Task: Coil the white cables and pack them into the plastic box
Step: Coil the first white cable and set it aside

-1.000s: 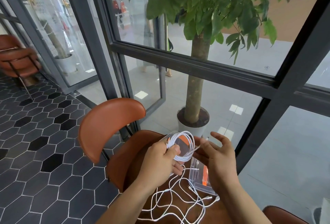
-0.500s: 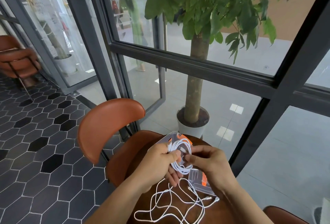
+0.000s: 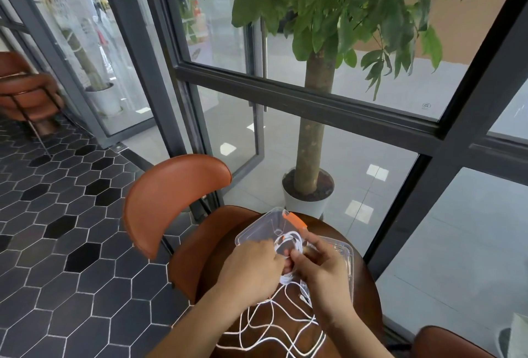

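A: What are the hands doing?

B: Both are together over the middle of the round brown worktop [image 3: 368, 297]. The left hand [image 3: 251, 265] has its grip closed around a small coil of white cable [image 3: 288, 243]. The right hand [image 3: 323, 267] pinches the same coil from the other side, fingers curled shut on it.

A: And the rest of the cable?

B: The loose white cables [image 3: 274, 326] trail down from the coil and lie in open waves across the near part of the worktop, between the two forearms.

A: Where is the plastic box?

B: The clear plastic box [image 3: 257, 229] sits at the far edge of the worktop, just behind the hands, with an orange latch [image 3: 294, 220] on its far side. The coil is held over its near rim; whether it touches the box I cannot tell. A clear lid [image 3: 347, 269] lies just beside it, toward the right edge, partly under the right hand.

A: Anything around?

B: A brown chair [image 3: 171, 200] stands off the worktop's left edge, and a potted tree [image 3: 311, 135] behind the glass.
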### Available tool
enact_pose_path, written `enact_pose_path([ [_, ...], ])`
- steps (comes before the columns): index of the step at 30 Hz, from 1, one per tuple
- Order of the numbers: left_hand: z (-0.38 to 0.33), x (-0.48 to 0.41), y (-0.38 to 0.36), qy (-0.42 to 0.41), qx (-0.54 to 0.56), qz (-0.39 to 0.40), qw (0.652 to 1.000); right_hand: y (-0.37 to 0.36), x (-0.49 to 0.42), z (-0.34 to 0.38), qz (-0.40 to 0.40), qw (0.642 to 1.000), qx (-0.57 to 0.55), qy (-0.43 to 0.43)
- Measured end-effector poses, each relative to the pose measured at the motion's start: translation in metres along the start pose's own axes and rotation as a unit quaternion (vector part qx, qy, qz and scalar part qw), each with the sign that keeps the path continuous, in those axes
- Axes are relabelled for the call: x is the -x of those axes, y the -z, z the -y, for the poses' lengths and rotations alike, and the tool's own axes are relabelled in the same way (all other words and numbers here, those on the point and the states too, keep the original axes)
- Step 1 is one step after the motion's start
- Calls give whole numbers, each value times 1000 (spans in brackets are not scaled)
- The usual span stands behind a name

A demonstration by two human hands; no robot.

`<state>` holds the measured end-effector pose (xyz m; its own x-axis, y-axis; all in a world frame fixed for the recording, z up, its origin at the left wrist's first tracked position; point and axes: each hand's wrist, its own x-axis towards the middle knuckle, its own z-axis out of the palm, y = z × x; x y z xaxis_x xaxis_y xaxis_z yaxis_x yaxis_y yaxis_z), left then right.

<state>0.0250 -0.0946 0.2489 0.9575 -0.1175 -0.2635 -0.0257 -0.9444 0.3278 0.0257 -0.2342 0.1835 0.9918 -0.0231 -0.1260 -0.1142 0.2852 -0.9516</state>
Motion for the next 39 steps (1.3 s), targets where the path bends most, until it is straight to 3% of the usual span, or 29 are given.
enact_pose_path([
  [5,5,-3,-29,-24,-9,-183,983,-7,-6,-2,-8,1000,26,-6],
  [11,9,7,-39,-118,36,-187,975,-11,-9,6,-43,998,52,-7],
  [14,7,6,-34,-108,170,-151,968,-15,-8,12,-55,996,66,8],
  [18,16,0,-25,-127,322,-114,931,-12,-9,14,-35,998,58,6],
  [24,25,-7,-18,-126,248,-145,949,-10,-8,14,-19,998,53,10],
  [27,23,-4,-18,-99,91,-192,972,-12,-8,15,-24,998,60,14],
  [29,22,-4,-21,-84,18,-232,969,-14,-9,16,-25,998,60,13],
  [34,25,-1,-24,-216,-28,-340,915,-15,-11,17,-45,998,33,-9],
  [39,20,6,-21,-177,8,-297,938,-18,-10,20,-44,998,33,6],
])
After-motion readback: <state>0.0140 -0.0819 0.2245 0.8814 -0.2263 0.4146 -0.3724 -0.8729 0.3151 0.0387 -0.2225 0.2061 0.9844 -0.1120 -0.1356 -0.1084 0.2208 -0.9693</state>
